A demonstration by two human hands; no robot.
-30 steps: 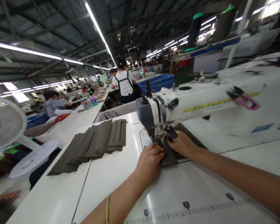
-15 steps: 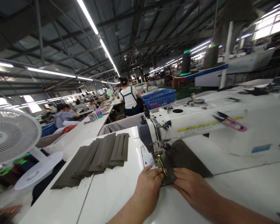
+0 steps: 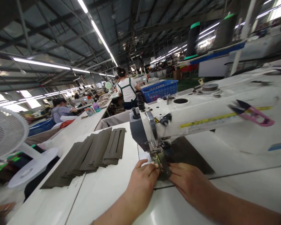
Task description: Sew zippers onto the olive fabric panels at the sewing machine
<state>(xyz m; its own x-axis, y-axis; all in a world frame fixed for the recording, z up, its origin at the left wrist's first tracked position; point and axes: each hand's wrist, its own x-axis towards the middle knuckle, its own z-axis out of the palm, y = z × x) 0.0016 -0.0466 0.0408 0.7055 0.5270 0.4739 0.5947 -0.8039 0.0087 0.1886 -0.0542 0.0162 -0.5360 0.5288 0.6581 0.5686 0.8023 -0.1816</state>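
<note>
**Both hands press a dark fabric piece at the sewing machine's needle**

The left hand [image 3: 142, 182] lies flat, fingers stretched and closed on nothing, pressing the near edge of a dark olive fabric piece [image 3: 165, 167] on the white table [image 3: 103, 190]. The right hand [image 3: 189, 184] presses the same piece from the other side, fingers extended; whether its thumb pinches the cloth is hard to tell. The piece sits under the presser foot of the white sewing machine [image 3: 189, 120], whose head hides its far end.

Left of the hands lies a fanned stack of olive strips [image 3: 89, 153]. Pink thread snips [image 3: 253, 114] rest on the machine arm, beside a yellow strip label too blurred to read. A white fan [image 3: 7, 132] stands at the left edge. Behind are a blue crate [image 3: 160, 90] and a person in a white shirt [image 3: 126, 89].
</note>
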